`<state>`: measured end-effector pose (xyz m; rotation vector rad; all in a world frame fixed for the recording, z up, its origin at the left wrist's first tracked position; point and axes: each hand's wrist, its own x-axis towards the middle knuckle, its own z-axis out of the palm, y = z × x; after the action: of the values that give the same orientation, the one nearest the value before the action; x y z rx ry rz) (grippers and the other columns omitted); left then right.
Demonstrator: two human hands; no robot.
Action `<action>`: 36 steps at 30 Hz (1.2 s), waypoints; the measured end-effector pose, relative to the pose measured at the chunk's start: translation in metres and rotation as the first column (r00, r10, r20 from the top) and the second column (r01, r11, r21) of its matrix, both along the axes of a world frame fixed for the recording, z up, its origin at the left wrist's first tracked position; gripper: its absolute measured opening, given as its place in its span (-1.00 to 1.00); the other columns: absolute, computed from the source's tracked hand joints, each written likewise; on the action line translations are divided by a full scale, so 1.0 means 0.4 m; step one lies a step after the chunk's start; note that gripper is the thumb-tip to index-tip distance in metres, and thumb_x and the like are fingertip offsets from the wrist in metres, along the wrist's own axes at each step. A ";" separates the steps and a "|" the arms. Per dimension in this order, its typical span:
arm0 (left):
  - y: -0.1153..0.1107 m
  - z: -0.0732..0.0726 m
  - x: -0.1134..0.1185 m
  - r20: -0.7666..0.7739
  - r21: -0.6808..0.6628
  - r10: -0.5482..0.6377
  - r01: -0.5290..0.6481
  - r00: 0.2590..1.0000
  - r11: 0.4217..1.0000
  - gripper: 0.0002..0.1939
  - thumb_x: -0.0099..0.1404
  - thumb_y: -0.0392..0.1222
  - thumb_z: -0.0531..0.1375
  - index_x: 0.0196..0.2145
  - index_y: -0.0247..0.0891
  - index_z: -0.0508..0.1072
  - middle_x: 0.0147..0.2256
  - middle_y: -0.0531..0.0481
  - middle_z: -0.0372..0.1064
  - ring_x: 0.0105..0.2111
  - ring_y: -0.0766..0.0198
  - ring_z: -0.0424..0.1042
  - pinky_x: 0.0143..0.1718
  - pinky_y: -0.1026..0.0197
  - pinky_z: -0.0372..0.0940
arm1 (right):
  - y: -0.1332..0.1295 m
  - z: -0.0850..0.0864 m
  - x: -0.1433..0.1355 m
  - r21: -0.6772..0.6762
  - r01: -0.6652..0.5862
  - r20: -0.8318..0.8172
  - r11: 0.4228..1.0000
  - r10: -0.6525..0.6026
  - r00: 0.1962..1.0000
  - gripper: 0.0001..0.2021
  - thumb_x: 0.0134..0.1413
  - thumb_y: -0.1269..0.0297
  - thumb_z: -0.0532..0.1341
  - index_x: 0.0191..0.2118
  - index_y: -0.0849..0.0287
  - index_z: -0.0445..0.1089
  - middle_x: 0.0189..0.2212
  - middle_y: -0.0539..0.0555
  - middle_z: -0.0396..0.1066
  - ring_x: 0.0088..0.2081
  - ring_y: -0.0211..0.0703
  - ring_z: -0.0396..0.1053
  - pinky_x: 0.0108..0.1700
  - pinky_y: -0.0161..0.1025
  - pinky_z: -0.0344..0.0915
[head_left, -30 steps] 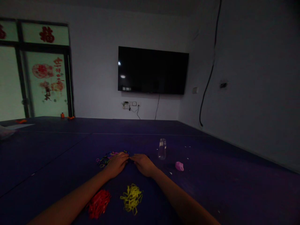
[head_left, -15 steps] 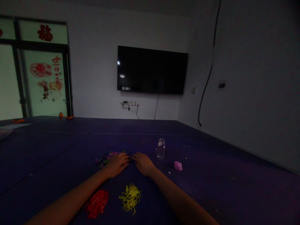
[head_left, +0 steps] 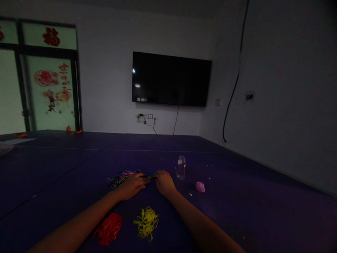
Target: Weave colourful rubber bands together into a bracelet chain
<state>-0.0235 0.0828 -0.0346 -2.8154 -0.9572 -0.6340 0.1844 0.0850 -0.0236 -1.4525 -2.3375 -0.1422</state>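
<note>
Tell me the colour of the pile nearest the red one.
Yellow, clearest in the head view.

we count 1 left hand [head_left: 133, 186], 1 right hand [head_left: 164, 183], 1 mixed-colour pile [head_left: 119, 177], 1 red pile [head_left: 108, 229], 1 yellow pile [head_left: 146, 222], 1 clear container [head_left: 180, 170], 1 pink lump [head_left: 200, 187] and 1 wall screen [head_left: 171, 79].

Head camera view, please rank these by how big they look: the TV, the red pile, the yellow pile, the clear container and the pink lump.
Largest to smallest:
1. TV
2. Red pile and yellow pile, too alike to rank
3. Clear container
4. Pink lump
</note>
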 end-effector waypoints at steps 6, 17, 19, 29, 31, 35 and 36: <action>0.000 -0.004 0.000 0.044 0.061 0.074 -0.076 0.996 0.995 -0.76 0.34 -0.22 0.09 -0.07 -0.18 0.46 -0.10 -0.07 0.43 0.00 0.11 0.30 0.06 0.03 0.17 | 0.001 -0.004 -0.003 -0.001 -0.057 -0.027 0.998 0.057 0.998 -0.64 0.06 0.51 0.02 -0.12 0.16 0.48 -0.09 0.14 0.44 0.01 -0.08 0.30 0.05 -0.23 0.13; -0.010 0.012 0.004 -0.013 0.037 -0.027 0.028 1.000 0.999 -0.65 0.33 -0.28 0.09 0.05 -0.04 0.38 0.06 0.01 0.33 0.07 0.15 0.24 0.12 0.04 0.12 | 0.001 0.001 -0.004 -0.040 -0.212 0.005 0.977 0.212 0.977 -0.63 -0.02 0.53 0.02 -0.16 0.18 0.49 -0.14 0.12 0.49 -0.05 -0.12 0.37 0.04 -0.27 0.15; -0.010 0.010 0.003 -0.008 0.034 0.002 -0.002 1.000 0.999 -0.66 0.33 -0.26 0.08 0.04 -0.05 0.38 0.04 0.00 0.34 0.07 0.14 0.24 0.11 0.04 0.12 | 0.001 0.001 -0.004 -0.032 -0.215 0.024 0.976 0.215 0.976 -0.63 -0.01 0.53 0.02 -0.17 0.18 0.49 -0.13 0.12 0.48 -0.06 -0.13 0.38 0.04 -0.28 0.15; -0.002 -0.006 0.000 0.017 0.091 0.218 -0.218 0.976 0.972 -0.75 0.33 -0.21 0.08 -0.09 -0.24 0.46 -0.10 -0.10 0.42 0.00 0.08 0.30 0.06 -0.01 0.15 | 0.004 -0.001 -0.004 -0.027 -0.176 0.066 0.984 0.177 0.982 -0.64 0.00 0.53 0.02 -0.15 0.23 0.47 -0.17 0.17 0.49 -0.08 -0.10 0.38 0.01 -0.25 0.17; -0.002 -0.008 -0.001 0.021 0.092 0.256 -0.257 0.966 0.962 -0.74 0.34 -0.18 0.06 -0.09 -0.25 0.46 -0.09 -0.13 0.42 0.00 0.05 0.30 0.06 -0.04 0.14 | 0.008 -0.006 -0.003 -0.028 -0.190 0.032 0.981 0.191 0.981 -0.63 -0.01 0.54 0.02 -0.14 0.23 0.47 -0.15 0.15 0.48 -0.06 -0.11 0.37 0.03 -0.25 0.16; 0.005 -0.015 -0.004 0.023 0.084 0.272 -0.273 0.962 0.958 -0.68 0.35 -0.17 0.05 0.02 -0.22 0.40 0.06 -0.12 0.32 0.10 0.03 0.20 0.13 -0.07 0.07 | 0.015 -0.016 0.000 -0.022 -0.209 -0.015 0.978 0.208 0.978 -0.63 -0.01 0.53 0.02 -0.14 0.21 0.48 -0.12 0.13 0.48 -0.04 -0.11 0.37 0.06 -0.24 0.16; 0.008 -0.017 -0.005 0.012 0.069 0.252 -0.252 0.968 0.965 -0.66 0.36 -0.17 0.04 0.05 -0.20 0.37 0.10 -0.10 0.29 0.13 0.04 0.17 0.13 -0.07 0.06 | 0.017 -0.017 0.001 -0.021 -0.216 -0.017 0.976 0.216 0.976 -0.63 -0.01 0.52 0.02 -0.14 0.20 0.48 -0.12 0.13 0.48 -0.05 -0.11 0.37 0.06 -0.24 0.16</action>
<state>-0.0254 0.0861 -0.0412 -2.5733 -1.2417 -0.6247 0.1847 0.0917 -0.0305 -1.1944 -2.4729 -0.0460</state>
